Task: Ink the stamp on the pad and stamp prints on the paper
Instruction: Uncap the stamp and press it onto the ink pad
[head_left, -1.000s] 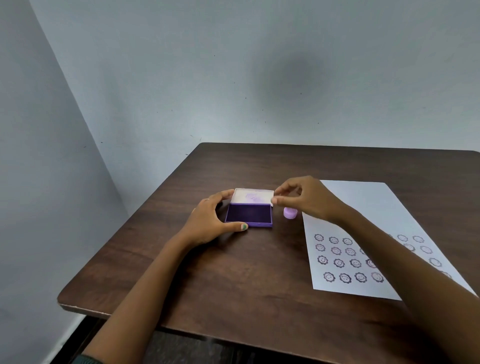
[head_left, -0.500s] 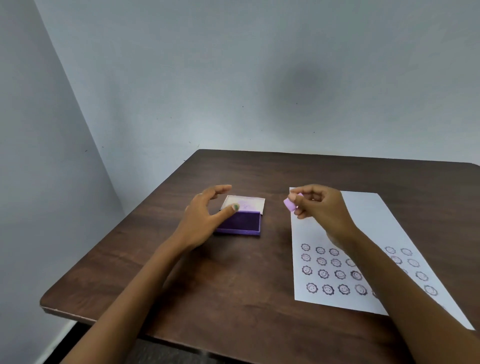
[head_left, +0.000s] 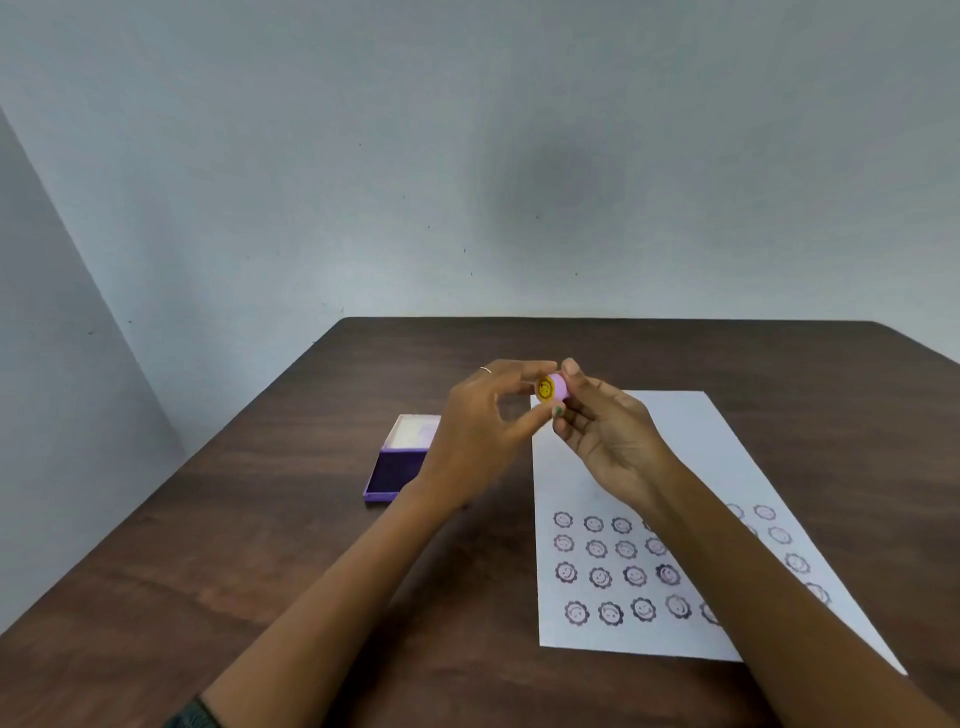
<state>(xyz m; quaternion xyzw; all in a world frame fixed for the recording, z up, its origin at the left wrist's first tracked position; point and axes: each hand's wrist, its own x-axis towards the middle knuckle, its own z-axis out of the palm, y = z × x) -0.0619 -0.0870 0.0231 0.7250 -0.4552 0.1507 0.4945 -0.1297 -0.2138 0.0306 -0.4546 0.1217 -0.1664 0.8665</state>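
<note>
Both hands — the left hand (head_left: 480, 436) and the right hand (head_left: 605, 434) — pinch the small stamp (head_left: 551, 387) together, raised above the paper (head_left: 670, 447), probably to turn it the right way round. The open ink pad (head_left: 397, 462) sits on the surface (head_left: 260, 519) just left — within easy reach.

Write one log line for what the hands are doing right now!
both hands hold stamp in air | ink pad open, untouched | paper has smiley prints | no stamping now
</note>
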